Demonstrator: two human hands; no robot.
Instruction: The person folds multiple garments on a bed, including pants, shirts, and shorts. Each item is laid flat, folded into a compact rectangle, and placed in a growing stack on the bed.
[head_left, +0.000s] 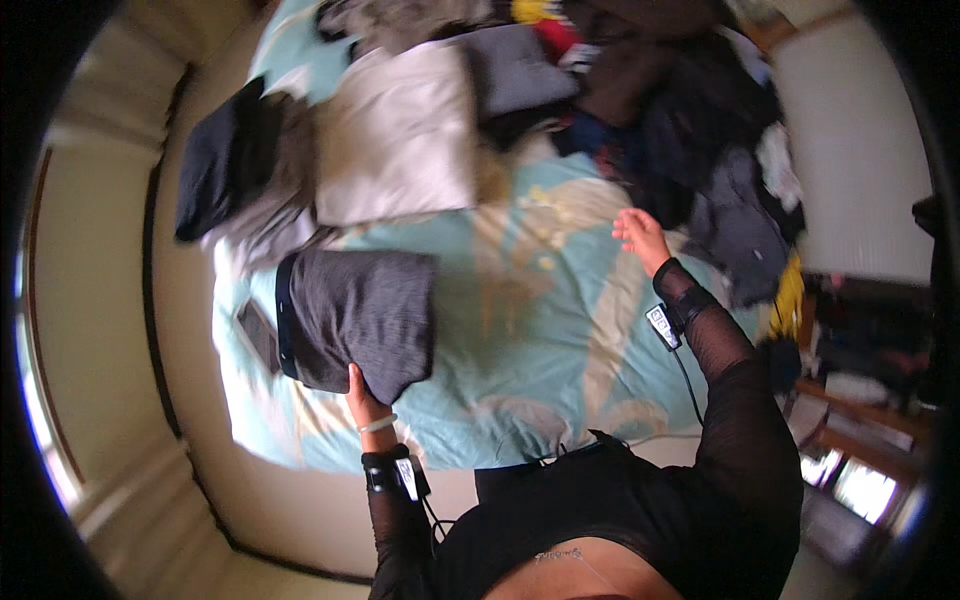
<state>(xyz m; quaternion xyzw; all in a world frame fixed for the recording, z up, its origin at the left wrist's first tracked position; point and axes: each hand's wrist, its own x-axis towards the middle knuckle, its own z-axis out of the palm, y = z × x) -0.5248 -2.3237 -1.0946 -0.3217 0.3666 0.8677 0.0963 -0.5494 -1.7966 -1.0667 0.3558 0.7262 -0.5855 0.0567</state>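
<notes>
A folded dark grey garment (360, 315) with a black waistband lies near the front left of the bed. My left hand (367, 394) grips its near edge, thumb on top and the other fingers hidden beneath the cloth. Over the right part of the bed, my right hand (641, 236) is raised with its fingers apart and nothing in it. Nearest to that hand is a heap of loose dark clothes (667, 142). Each wrist wears a strap with a small cabled device.
The bed has a teal patterned cover (517, 360). A folded off-white garment (401, 135), a folded grey garment (517, 71) and a stack with a black garment on top (232, 161) lie farther back. A flat dark rectangular object (259, 334) lies partly under the held garment.
</notes>
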